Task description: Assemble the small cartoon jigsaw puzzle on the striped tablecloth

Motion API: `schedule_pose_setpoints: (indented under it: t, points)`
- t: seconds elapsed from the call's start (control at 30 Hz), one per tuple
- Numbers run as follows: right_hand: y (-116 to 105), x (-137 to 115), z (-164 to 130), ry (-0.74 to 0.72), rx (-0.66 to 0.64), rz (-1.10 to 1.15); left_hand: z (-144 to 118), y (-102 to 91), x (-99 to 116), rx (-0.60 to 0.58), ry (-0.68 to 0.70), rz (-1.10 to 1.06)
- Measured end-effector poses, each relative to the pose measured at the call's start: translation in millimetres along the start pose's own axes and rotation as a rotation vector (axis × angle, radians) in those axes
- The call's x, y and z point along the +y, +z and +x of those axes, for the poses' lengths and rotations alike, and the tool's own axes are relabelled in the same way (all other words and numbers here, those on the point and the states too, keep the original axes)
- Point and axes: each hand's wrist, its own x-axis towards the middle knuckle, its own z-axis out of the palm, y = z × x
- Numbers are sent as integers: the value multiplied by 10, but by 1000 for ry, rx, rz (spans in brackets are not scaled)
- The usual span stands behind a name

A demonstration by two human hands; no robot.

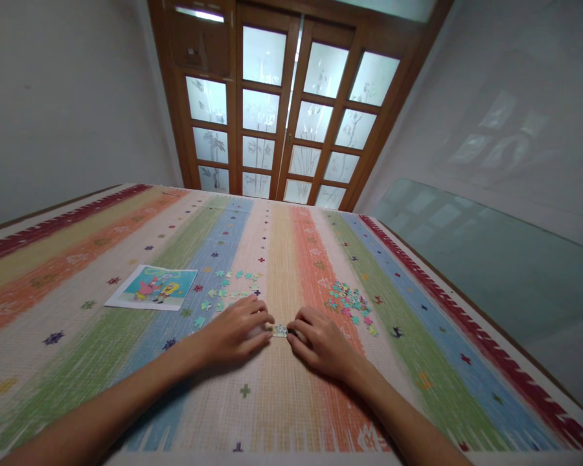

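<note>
Both of my hands rest on a striped cloth (282, 401) over a table. My left hand (236, 331) and my right hand (320, 340) meet at a small joined bit of jigsaw puzzle (280, 331), fingertips pinching it from either side. Loose teal puzzle pieces (228, 288) lie spread just beyond my left hand. A denser heap of puzzle pieces (350, 301) sits beyond my right hand. A cartoon reference picture (153, 287) lies flat to the left.
The table's right edge (490, 323) borders a glass panel (505, 259) and a white wall. Wooden doors (291, 110) with frosted panes stand behind the far edge. A plain wall closes the left side.
</note>
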Motion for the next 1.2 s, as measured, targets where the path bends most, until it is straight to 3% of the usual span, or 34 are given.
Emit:
schedule_pose_setpoints:
  t: [0.07,0.2,0.33,0.5,0.77,0.97,1.2]
  points:
    - [-4,-2,-1,1,-4,3,-29,-235,-75,-57,14,5]
    - [-10,-5,0,7,-8,9,-151,-653,-251,-176,-100,63]
    - [-10,-6,0,8,-3,12,-285,-822,-401,-246,-178,27]
    - [-1,-2,-6,10,-10,11,-336,-823,-488,-331,-295,59]
    - [-19,-6,3,4,-17,15,-254,-858,-412,-410,-383,52]
    - [-16,2,1,4,-17,16,-195,-816,-324,-378,-332,-118]
    - [-13,-3,8,11,-30,5,-87,-408,-159,-193,-186,-308]
